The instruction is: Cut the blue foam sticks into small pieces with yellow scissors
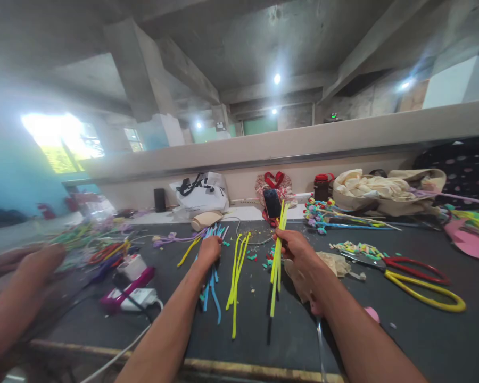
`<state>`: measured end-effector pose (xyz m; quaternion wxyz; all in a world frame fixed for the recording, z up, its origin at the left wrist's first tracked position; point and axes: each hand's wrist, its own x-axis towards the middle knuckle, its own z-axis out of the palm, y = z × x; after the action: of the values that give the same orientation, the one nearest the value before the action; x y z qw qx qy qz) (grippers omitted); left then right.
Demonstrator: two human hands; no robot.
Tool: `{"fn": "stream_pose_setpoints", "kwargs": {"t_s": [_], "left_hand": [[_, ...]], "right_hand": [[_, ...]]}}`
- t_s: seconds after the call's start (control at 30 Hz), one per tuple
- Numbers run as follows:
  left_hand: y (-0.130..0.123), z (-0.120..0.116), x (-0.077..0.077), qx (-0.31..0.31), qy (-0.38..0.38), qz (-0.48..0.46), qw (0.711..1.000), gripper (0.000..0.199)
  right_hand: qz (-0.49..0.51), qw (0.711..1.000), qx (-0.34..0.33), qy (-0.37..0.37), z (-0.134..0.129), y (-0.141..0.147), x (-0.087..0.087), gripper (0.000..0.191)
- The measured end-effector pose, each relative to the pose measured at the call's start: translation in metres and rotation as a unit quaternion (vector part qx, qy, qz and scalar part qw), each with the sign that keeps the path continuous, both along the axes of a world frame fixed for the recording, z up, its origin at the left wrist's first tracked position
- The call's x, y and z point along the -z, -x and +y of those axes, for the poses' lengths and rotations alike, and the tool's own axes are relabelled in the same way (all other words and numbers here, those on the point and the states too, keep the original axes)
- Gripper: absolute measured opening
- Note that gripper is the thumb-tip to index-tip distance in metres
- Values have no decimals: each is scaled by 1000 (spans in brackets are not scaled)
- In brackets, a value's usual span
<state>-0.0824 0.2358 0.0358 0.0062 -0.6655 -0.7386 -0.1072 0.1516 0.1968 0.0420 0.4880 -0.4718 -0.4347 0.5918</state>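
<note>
Handling bundles by colour looked to be the step: the right hand (297,247) pinched yellow pipe cleaners (277,260) over the black tabletop (251,324), while the left hand (209,250) covered blue pipe cleaners (213,290) (fingertips hidden, grip impossible to tell). The next move seemed to call for an even pinch. The yellow bunch's long axis ran near to far, far ends leaning right.

Along the back, a black cylinder (159,200) stood just left of a white bag (207,198), a red-lidded bottle (321,190) sat right beside a cream bag (383,205) stuffed with cloth (377,186), and, far left, a window (59,139) positively blazed!
</note>
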Motion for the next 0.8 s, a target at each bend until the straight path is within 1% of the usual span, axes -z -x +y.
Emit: {"fn": "stream_pose_setpoints", "kwargs": {"t_s": [0.17,0.27,0.33,0.43,0.53,0.63,0.8], "left_hand": [[-4,19,7,36,26,63,997,28],[-11,27,15,40,23,101,994,28],[-15,29,22,38,17,125,991,29],[-18,26,31,52,11,156,986,29],[-18,21,36,63,8,177,982,28],[-18,20,34,66,11,183,981,27],[-14,24,21,42,25,158,986,28]], "right_hand": [[14,1000,-3,-7,1,2,1,21],[33,999,0,-20,0,5,1,22],[50,998,-1,-27,-3,6,-1,23],[78,996,-4,-33,-8,2,-9,23],[105,994,-1,-39,-10,-6,-17,22],[126,991,6,-44,-9,-14,-20,21],[139,989,20,-40,-4,-20,-18,23]]}}
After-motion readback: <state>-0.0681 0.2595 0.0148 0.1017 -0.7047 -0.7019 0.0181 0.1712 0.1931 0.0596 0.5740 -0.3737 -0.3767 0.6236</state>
